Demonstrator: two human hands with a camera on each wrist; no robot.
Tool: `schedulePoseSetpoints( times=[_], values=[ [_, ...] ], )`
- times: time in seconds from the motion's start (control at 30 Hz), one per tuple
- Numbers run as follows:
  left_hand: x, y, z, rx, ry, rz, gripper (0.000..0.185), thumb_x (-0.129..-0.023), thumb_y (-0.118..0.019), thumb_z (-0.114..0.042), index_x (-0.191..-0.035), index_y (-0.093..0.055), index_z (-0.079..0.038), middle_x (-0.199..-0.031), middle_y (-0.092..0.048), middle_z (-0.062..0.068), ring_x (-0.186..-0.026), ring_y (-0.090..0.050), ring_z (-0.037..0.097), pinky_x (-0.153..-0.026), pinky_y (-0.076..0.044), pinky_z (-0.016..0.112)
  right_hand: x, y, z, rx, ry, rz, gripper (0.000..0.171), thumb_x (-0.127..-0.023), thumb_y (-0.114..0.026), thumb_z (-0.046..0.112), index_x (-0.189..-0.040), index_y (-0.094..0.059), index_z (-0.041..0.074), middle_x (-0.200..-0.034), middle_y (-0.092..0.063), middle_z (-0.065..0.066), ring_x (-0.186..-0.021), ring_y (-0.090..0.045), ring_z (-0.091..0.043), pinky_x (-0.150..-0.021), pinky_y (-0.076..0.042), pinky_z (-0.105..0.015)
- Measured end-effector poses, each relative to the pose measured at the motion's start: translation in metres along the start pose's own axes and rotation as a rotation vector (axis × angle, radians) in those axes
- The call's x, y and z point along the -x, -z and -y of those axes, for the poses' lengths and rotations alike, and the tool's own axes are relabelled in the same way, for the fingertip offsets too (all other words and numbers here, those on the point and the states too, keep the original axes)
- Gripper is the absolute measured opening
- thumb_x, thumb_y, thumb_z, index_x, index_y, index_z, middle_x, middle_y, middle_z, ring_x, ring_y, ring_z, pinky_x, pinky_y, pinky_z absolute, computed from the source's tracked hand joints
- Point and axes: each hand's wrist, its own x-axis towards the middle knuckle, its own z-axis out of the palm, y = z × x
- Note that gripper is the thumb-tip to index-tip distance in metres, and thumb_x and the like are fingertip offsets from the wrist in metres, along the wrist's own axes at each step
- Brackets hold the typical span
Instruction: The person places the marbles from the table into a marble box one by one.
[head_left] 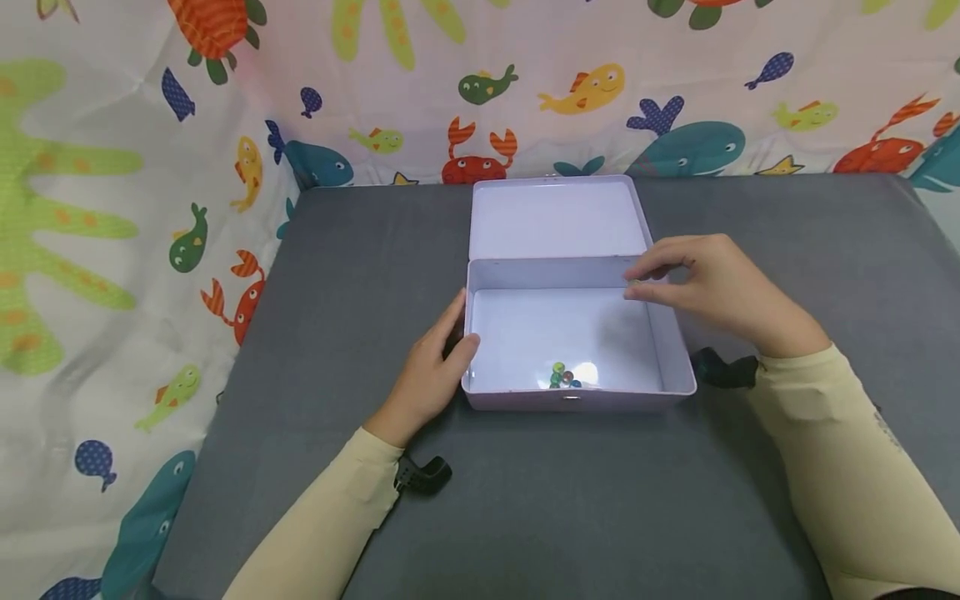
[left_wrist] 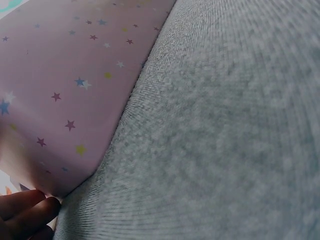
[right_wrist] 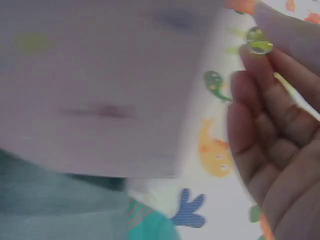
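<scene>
A pale lilac box [head_left: 581, 402] with its lid [head_left: 555, 218] tipped back stands on the grey cloth. Several coloured marbles [head_left: 566, 377] lie together inside, by the front wall. My left hand [head_left: 423, 375] holds the box's left side, thumb over the rim; in the left wrist view its fingers [left_wrist: 30, 212] touch the star-printed outer wall [left_wrist: 75, 90]. Above the box's right rim, my right hand [head_left: 705, 279] pinches a clear marble with a yellow-green swirl [right_wrist: 259, 41] between thumb and fingertips. The head view barely shows that marble.
A grey cloth [head_left: 570, 508] covers the table around the box. Behind and to the left hangs a white curtain [head_left: 420, 100] printed with sea animals. Dark wrist straps [head_left: 423, 477] stick out beneath both wrists.
</scene>
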Motion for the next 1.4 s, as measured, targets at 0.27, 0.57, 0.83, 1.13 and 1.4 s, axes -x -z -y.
schedulePoseSetpoints(
  times=[0.27, 0.57, 0.83, 1.13, 1.4],
  values=[
    [0.001, 0.003, -0.002, -0.001, 0.015, -0.003, 0.068, -0.108, -0.048, -0.045, -0.169, -0.022, -0.031, -0.170, -0.032, -0.005, -0.154, -0.036, 0.018, -0.124, -0.031, 0.051, -0.012, 0.016, 0.013, -0.031, 0.054, -0.008, 0.020, -0.084, -0.090, 0.010, -0.102, -0.084, 0.018, -0.099, -0.078, 0.002, -0.088, -0.063, -0.005, -0.075, -0.048, -0.012],
    [0.002, 0.001, 0.000, 0.004, 0.011, 0.004, 0.065, -0.108, -0.048, -0.044, -0.167, -0.020, -0.039, -0.170, -0.030, -0.006, -0.155, -0.032, 0.015, -0.125, -0.029, 0.049, -0.035, -0.007, 0.023, -0.022, 0.044, 0.114, 0.017, -0.085, -0.089, 0.011, -0.100, -0.085, 0.016, -0.099, -0.079, 0.003, -0.092, -0.064, -0.012, -0.079, -0.050, -0.018],
    [0.000, -0.001, -0.002, 0.006, 0.000, 0.006, 0.067, -0.109, -0.048, -0.045, -0.169, -0.023, -0.031, -0.170, -0.031, -0.006, -0.154, -0.035, 0.016, -0.125, -0.031, 0.049, -0.052, -0.029, 0.015, 0.000, 0.069, 0.220, 0.016, -0.087, -0.088, 0.015, -0.102, -0.084, 0.012, -0.098, -0.078, 0.001, -0.092, -0.065, -0.017, -0.078, -0.053, -0.026],
    [-0.001, 0.000, -0.003, 0.010, 0.008, 0.006, 0.068, -0.108, -0.047, -0.045, -0.169, -0.022, -0.031, -0.171, -0.029, -0.006, -0.155, -0.033, 0.016, -0.125, -0.030, 0.050, -0.066, -0.046, 0.022, 0.078, 0.090, 0.346, 0.011, -0.088, -0.086, 0.010, -0.098, -0.083, 0.008, -0.092, -0.077, 0.000, -0.091, -0.068, -0.019, -0.088, -0.058, -0.044],
    [0.000, 0.002, -0.001, 0.000, 0.008, 0.001, 0.069, -0.108, -0.047, -0.045, -0.170, -0.022, -0.029, -0.171, -0.028, -0.007, -0.156, -0.032, 0.017, -0.125, -0.029, 0.051, -0.067, -0.050, 0.023, 0.097, 0.098, 0.362, 0.019, -0.084, -0.090, 0.013, -0.099, -0.082, 0.005, -0.095, -0.077, -0.003, -0.096, -0.069, -0.024, -0.093, -0.057, -0.049]
  ],
)
